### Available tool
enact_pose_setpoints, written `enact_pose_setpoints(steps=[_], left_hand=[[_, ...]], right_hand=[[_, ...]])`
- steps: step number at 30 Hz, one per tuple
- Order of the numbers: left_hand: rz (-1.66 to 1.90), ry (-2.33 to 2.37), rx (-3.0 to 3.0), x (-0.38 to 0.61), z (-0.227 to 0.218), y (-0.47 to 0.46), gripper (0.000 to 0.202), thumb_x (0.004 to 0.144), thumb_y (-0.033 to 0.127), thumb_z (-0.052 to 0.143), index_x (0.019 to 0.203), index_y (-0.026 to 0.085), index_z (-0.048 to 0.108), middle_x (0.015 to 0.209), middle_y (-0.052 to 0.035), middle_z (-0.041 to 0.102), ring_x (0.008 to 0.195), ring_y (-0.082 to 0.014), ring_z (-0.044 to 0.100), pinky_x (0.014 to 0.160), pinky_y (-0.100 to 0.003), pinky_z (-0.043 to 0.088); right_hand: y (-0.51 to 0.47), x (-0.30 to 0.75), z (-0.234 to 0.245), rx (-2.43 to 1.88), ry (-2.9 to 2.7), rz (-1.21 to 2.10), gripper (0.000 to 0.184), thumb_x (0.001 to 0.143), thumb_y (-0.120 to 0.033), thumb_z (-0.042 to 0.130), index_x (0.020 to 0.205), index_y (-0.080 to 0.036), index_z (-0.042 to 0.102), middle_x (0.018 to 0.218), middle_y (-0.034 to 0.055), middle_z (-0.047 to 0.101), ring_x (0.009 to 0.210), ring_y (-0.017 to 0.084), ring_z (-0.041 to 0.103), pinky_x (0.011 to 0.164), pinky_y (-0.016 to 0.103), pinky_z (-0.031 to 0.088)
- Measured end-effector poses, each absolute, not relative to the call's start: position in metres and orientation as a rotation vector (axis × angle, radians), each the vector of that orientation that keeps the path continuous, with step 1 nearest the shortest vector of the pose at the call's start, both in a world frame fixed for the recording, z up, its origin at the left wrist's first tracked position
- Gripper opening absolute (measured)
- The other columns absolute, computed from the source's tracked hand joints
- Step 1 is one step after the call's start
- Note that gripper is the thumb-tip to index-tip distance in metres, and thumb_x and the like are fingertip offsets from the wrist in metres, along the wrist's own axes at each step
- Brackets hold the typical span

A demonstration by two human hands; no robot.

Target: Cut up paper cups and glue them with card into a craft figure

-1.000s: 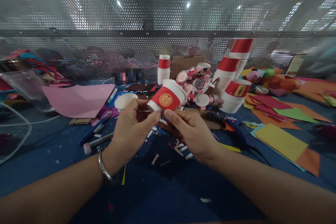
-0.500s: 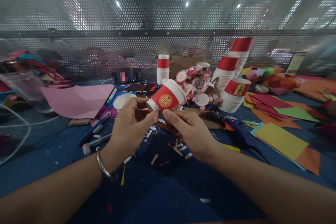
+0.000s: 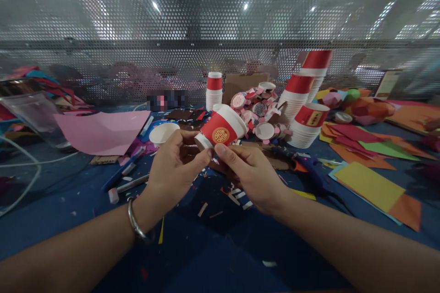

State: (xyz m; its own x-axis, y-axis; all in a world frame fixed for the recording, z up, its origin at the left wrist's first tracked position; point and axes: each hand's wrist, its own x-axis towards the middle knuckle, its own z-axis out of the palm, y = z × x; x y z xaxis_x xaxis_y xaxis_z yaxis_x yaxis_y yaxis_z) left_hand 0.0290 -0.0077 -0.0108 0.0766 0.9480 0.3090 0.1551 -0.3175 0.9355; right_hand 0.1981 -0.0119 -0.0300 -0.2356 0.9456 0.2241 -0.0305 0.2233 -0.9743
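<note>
A red and white paper cup (image 3: 225, 129) with a round gold emblem is tilted on its side between my hands, above the table. My left hand (image 3: 174, 160) is closed on its narrow white end, thumb at the near edge and forefinger behind. My right hand (image 3: 249, 169) pinches the cup's lower side, its thumb tip close to the left thumb; the other fingers are partly hidden underneath. Behind the cup lies a heap of cut cup pieces (image 3: 258, 109). A white paper cup or bowl (image 3: 163, 132) stands just beyond my left hand.
Cup stacks (image 3: 304, 126) rise at the back right, beside a smaller stack (image 3: 214, 91). A blue glue gun (image 3: 314, 171) with a cord lies right, near coloured paper sheets (image 3: 369, 183). Pink paper (image 3: 103, 132), a clear jug (image 3: 36, 112) and markers (image 3: 123, 169) sit left. Paper scraps (image 3: 237, 197) litter the blue table.
The cup has shifted slightly right and turned a little, so its gold emblem sits further right. Both hands keep hold of it, the left moving slightly right with it.
</note>
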Motion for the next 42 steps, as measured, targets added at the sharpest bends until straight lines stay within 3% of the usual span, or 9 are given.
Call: enact_pose_setpoints(steps=[5, 13, 23, 32, 42], left_hand=[[1.339, 1.095, 1.61, 0.029, -0.011, -0.0071, 0.036, 0.081, 0.031, 0.079, 0.109, 0.017, 0.061, 0.103, -0.0076, 0.075, 0.088, -0.0206, 0.073, 0.077, -0.034, 0.059], [1.365, 1.129, 1.696, 0.0267, -0.0143, -0.0046, 0.036, 0.081, 0.033, 0.077, 0.109, 0.018, 0.059, 0.096, -0.007, 0.073, 0.084, -0.0226, 0.071, 0.074, -0.038, 0.057], [1.36, 1.179, 1.787, 0.0255, -0.0101, -0.0055, 0.03, 0.08, 0.03, 0.079, 0.101, 0.02, 0.061, 0.087, -0.001, 0.067, 0.075, -0.0173, 0.065, 0.067, -0.031, 0.052], [1.355, 1.173, 1.803, 0.025, -0.0103, -0.0043, 0.031, 0.08, 0.032, 0.079, 0.102, 0.02, 0.061, 0.09, -0.0014, 0.066, 0.077, -0.0181, 0.065, 0.068, -0.032, 0.052], [1.33, 1.233, 1.852, 0.0251, -0.0078, -0.0063, 0.027, 0.08, 0.034, 0.079, 0.096, 0.02, 0.061, 0.083, -0.0002, 0.065, 0.068, -0.0153, 0.061, 0.059, -0.028, 0.046]], right_hand=[[-0.0127, 0.198, -0.0285, -0.898, -1.471, 1.199, 0.048, 0.092, -0.061, 0.063, 0.068, -0.02, 0.06, 0.068, -0.0002, 0.053, 0.064, 0.014, 0.048, 0.06, 0.028, 0.041], [-0.0115, 0.1998, -0.0304, -0.926, -1.486, 1.194, 0.046, 0.093, -0.061, 0.062, 0.075, -0.02, 0.067, 0.07, 0.0018, 0.06, 0.069, 0.016, 0.055, 0.063, 0.029, 0.046], [-0.0119, 0.2008, -0.0286, -0.926, -1.499, 1.179, 0.046, 0.093, -0.062, 0.063, 0.071, -0.021, 0.066, 0.069, 0.002, 0.058, 0.068, 0.017, 0.054, 0.062, 0.031, 0.045], [-0.0122, 0.2009, -0.0283, -0.921, -1.522, 1.159, 0.048, 0.094, -0.063, 0.06, 0.073, -0.02, 0.064, 0.071, 0.0013, 0.057, 0.068, 0.015, 0.051, 0.062, 0.03, 0.042], [-0.0112, 0.2011, -0.0287, -0.929, -1.516, 1.177, 0.049, 0.094, -0.063, 0.06, 0.069, -0.02, 0.062, 0.069, 0.0018, 0.057, 0.067, 0.016, 0.051, 0.06, 0.03, 0.042]])
